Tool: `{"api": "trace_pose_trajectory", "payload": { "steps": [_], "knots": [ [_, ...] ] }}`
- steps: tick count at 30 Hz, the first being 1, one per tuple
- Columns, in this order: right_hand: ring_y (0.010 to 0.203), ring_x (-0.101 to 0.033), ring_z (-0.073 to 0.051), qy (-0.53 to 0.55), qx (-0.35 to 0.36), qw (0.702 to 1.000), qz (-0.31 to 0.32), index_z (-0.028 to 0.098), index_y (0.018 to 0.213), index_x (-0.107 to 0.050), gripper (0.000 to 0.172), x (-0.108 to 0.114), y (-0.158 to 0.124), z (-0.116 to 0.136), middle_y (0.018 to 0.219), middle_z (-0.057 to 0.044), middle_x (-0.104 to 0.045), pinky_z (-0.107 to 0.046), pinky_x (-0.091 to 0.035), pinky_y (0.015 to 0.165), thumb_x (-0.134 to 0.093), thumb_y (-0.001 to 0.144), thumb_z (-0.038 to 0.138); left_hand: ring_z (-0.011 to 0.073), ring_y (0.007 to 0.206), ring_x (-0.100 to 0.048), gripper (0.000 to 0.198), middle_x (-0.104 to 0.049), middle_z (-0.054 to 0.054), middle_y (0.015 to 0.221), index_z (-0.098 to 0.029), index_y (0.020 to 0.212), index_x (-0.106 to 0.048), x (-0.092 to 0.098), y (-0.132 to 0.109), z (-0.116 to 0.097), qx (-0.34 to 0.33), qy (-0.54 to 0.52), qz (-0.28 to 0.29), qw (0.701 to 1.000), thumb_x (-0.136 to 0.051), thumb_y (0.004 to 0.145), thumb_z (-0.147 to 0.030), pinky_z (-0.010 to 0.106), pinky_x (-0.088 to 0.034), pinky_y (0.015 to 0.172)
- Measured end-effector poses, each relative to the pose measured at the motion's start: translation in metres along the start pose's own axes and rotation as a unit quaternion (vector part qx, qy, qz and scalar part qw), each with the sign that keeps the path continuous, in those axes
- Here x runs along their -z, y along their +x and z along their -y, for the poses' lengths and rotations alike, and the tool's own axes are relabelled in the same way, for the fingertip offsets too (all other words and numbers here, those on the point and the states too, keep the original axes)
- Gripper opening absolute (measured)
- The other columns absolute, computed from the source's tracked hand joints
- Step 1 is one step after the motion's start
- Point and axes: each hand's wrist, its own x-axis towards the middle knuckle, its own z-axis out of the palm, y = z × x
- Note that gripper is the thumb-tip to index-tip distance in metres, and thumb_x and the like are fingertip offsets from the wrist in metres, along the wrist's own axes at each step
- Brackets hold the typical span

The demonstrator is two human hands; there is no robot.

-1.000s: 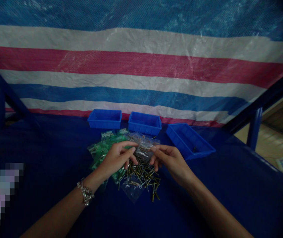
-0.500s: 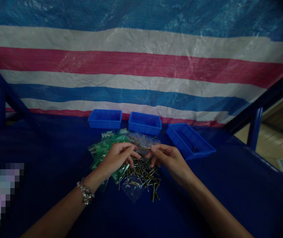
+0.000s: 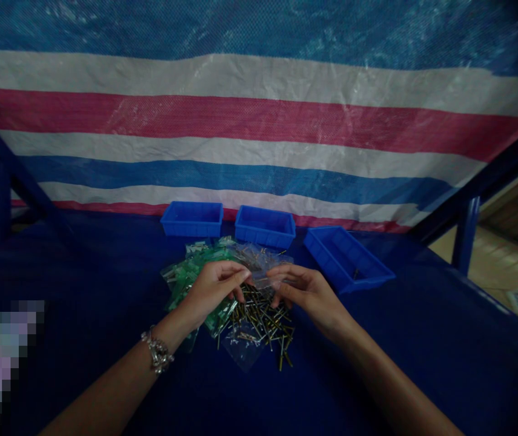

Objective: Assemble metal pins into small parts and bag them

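My left hand (image 3: 217, 289) pinches the left edge of a small clear plastic bag (image 3: 261, 278), thumb against the curled fingers. On the bag's other side, my right hand (image 3: 308, 293) has its thumb and fingers closed on the plastic. What the bag contains is too dim to make out. Beneath both hands lies a loose heap of thin metal pins (image 3: 263, 318), brass and silver in colour. Green plastic packets (image 3: 186, 275) are piled beside and under my left hand. Another clear bag (image 3: 245, 351) with small pieces lies flat in front of the pins.
Along the back stand a blue bin (image 3: 192, 232) at left and a second blue bin (image 3: 265, 236) in the middle. A third blue bin (image 3: 349, 260), set at an angle, holds a small dark piece. Striped sheeting (image 3: 259, 118) hangs behind the blue table (image 3: 195, 393).
My left fingers have drawn in to a pinch at the bag's edge. The right thumb has dropped a little and the right fingers have straightened over the plastic. The bins are unmoved.
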Motion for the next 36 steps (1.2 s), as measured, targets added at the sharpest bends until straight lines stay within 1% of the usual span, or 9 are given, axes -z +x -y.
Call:
{"api": "trace_pose_trajectory", "payload": {
  "steps": [2, 4, 8, 13, 19, 23, 28, 32, 36],
  "knots": [
    [0.05, -0.057, -0.009, -0.002, -0.004, 1.0, 0.004, 0.017, 0.083, -0.06, 0.021, -0.0005, -0.0001, 0.0018, 0.073, -0.001, -0.062, -0.021, -0.033, 0.045, -0.066, 0.066, 0.027, 0.009, 0.049, -0.053, 0.018, -0.057, 0.001, 0.059, -0.015, 0.077, -0.055, -0.0002, 0.0, 0.0003, 0.002, 0.003, -0.004, 1.0, -0.052, 0.074, -0.032, 0.022, -0.033, 0.046],
    [0.051, -0.057, -0.01, -0.009, -0.011, 1.0, 0.013, 0.016, 0.083, -0.059, 0.021, -0.0008, -0.0004, 0.0027, 0.067, 0.0, -0.062, -0.021, -0.035, 0.046, -0.065, 0.065, 0.025, 0.0086, 0.048, -0.052, 0.016, -0.055, -0.001, 0.057, -0.014, 0.078, -0.053, -0.0005, 0.0, 0.0007, 0.006, 0.005, -0.002, 1.0, -0.054, 0.073, -0.03, 0.021, -0.032, 0.045],
    [0.053, -0.056, -0.012, -0.027, -0.012, 0.999, 0.026, 0.015, 0.088, -0.059, 0.023, -0.0007, -0.0008, 0.0015, 0.058, 0.0, -0.062, -0.021, -0.033, 0.047, -0.058, 0.065, 0.018, 0.0084, 0.048, -0.052, 0.018, -0.055, -0.001, 0.057, -0.013, 0.083, -0.05, -0.0004, 0.0004, 0.0015, 0.009, 0.01, 0.011, 1.0, -0.055, 0.072, -0.027, 0.02, -0.033, 0.046],
    [0.051, -0.054, -0.012, -0.056, -0.014, 0.998, 0.024, 0.016, 0.092, -0.059, 0.03, -0.0006, -0.0008, 0.0013, 0.055, 0.0, -0.061, -0.022, -0.032, 0.046, -0.051, 0.064, 0.013, 0.0085, 0.049, -0.052, 0.026, -0.057, 0.0, 0.063, -0.014, 0.093, -0.046, 0.0, 0.0006, 0.0027, 0.013, 0.003, 0.01, 1.0, -0.056, 0.072, -0.026, 0.021, -0.035, 0.048],
    [0.049, -0.053, -0.011, -0.051, -0.015, 0.998, 0.019, 0.015, 0.091, -0.06, 0.027, -0.0013, 0.0005, 0.0016, 0.055, 0.0, -0.061, -0.021, -0.032, 0.045, -0.051, 0.065, 0.018, 0.0093, 0.052, -0.054, 0.029, -0.058, 0.001, 0.066, -0.014, 0.095, -0.047, -0.0001, 0.0012, 0.0037, 0.027, 0.009, 0.02, 0.999, -0.057, 0.07, -0.024, 0.022, -0.036, 0.05],
    [0.047, -0.052, -0.011, -0.051, -0.005, 0.999, -0.002, 0.014, 0.089, -0.062, 0.024, -0.0006, 0.0009, 0.0001, 0.053, -0.001, -0.06, -0.022, -0.034, 0.044, -0.05, 0.071, 0.025, 0.0096, 0.053, -0.055, 0.031, -0.059, 0.002, 0.068, -0.013, 0.097, -0.048, -0.0002, 0.0015, 0.0031, 0.033, 0.009, 0.022, 0.999, -0.058, 0.07, -0.024, 0.023, -0.037, 0.052],
    [0.047, -0.052, -0.011, -0.056, 0.0, 0.998, -0.025, 0.014, 0.084, -0.063, 0.025, 0.0008, 0.0012, -0.0012, 0.051, -0.001, -0.058, -0.022, -0.034, 0.044, -0.049, 0.075, 0.033, 0.0097, 0.053, -0.055, 0.027, -0.059, 0.002, 0.066, -0.012, 0.093, -0.051, -0.0008, 0.0013, 0.0028, 0.038, 0.01, 0.02, 0.999, -0.058, 0.07, -0.024, 0.022, -0.037, 0.051],
    [0.047, -0.052, -0.011, -0.054, 0.005, 0.998, -0.037, 0.015, 0.079, -0.063, 0.023, 0.0011, 0.0016, -0.0014, 0.051, -0.001, -0.057, -0.022, -0.034, 0.045, -0.05, 0.075, 0.033, 0.01, 0.053, -0.055, 0.026, -0.06, 0.001, 0.066, -0.013, 0.091, -0.052, -0.0007, 0.0015, 0.0035, 0.042, 0.015, 0.016, 0.999, -0.059, 0.069, -0.024, 0.023, -0.038, 0.052],
    [0.044, -0.048, -0.01, -0.063, 0.013, 0.997, -0.041, 0.015, 0.078, -0.062, 0.023, 0.002, 0.0019, -0.0023, 0.049, 0.001, -0.055, -0.022, -0.034, 0.045, -0.048, 0.075, 0.033, 0.0103, 0.053, -0.055, 0.026, -0.06, 0.001, 0.066, -0.014, 0.091, -0.052, -0.0003, 0.002, 0.0048, 0.039, 0.006, 0.02, 0.999, -0.059, 0.068, -0.024, 0.023, -0.039, 0.053]
  ]
}}
